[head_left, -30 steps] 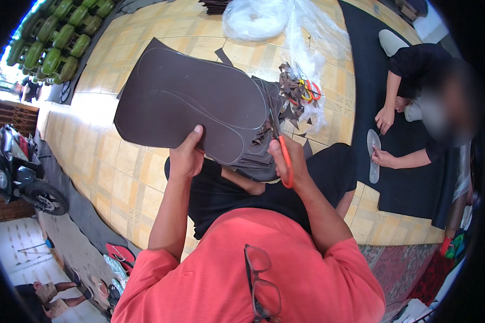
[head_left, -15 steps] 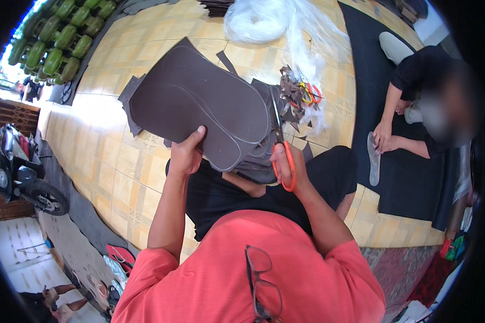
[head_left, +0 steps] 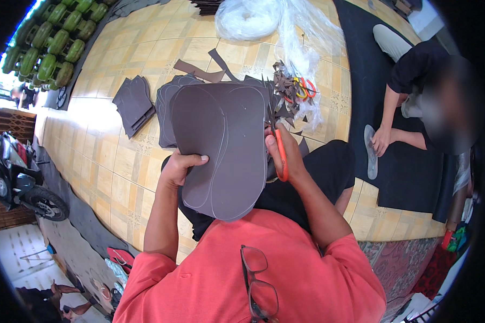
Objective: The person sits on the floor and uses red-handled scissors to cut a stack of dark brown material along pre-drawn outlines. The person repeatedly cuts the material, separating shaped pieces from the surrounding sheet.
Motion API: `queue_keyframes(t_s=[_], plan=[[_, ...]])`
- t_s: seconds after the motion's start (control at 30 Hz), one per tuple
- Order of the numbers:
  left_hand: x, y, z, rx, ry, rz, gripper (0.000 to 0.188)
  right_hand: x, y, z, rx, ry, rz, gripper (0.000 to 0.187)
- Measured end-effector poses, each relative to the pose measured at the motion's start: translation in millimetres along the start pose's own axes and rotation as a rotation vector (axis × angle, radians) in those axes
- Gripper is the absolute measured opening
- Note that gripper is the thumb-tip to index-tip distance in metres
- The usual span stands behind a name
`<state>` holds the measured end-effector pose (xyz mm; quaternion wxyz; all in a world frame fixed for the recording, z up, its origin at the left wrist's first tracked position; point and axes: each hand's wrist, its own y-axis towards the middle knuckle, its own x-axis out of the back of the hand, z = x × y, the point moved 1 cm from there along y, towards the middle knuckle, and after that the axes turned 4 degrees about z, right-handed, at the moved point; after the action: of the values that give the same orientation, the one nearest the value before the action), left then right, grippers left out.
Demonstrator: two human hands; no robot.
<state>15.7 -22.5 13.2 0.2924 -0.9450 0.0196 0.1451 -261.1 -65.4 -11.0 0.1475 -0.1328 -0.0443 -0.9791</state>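
Note:
My left hand grips the left edge of a dark brown sheet, its thumb on top and the other fingers hidden beneath. Pale curved lines, shaped like shoe soles, are drawn on the sheet. My right hand holds scissors by their orange handles. Their dark blades point away from me along the sheet's right edge; whether they bite into it I cannot tell. Behind the sheet lies a pile of cut brown pieces, partly covered. To its right is a heap of pointed scraps.
Another stack of brown pieces lies on the tiled floor, left. Long offcuts sit beyond the sheet. Red- and yellow-handled scissors rest by the scraps, near clear plastic. At right a person's hand touches a sole-shaped template on black material.
The sheet has swung round and come closer to me, its lower end now over my lap. The left stack and a long offcut have come into sight. The person's hand has shifted on the template.

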Motion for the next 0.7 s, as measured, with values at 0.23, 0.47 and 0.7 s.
queue_keyframes(t_s=[0.23,0.47,0.7], plan=[[-5.8,-3.4,2.6,-0.017,0.042,0.006,0.056,2.0,-1.9,3.2,0.028,-0.084,-0.005,0.028],[5.2,-4.3,-5.0,-0.044,0.116,0.0,0.061,9.3,-3.5,2.8,0.002,-0.054,0.08,0.034],[29.6,1.4,-21.7,0.048,0.139,0.042,0.066,34.7,-15.6,-5.8,-0.117,0.058,0.241,0.051]])
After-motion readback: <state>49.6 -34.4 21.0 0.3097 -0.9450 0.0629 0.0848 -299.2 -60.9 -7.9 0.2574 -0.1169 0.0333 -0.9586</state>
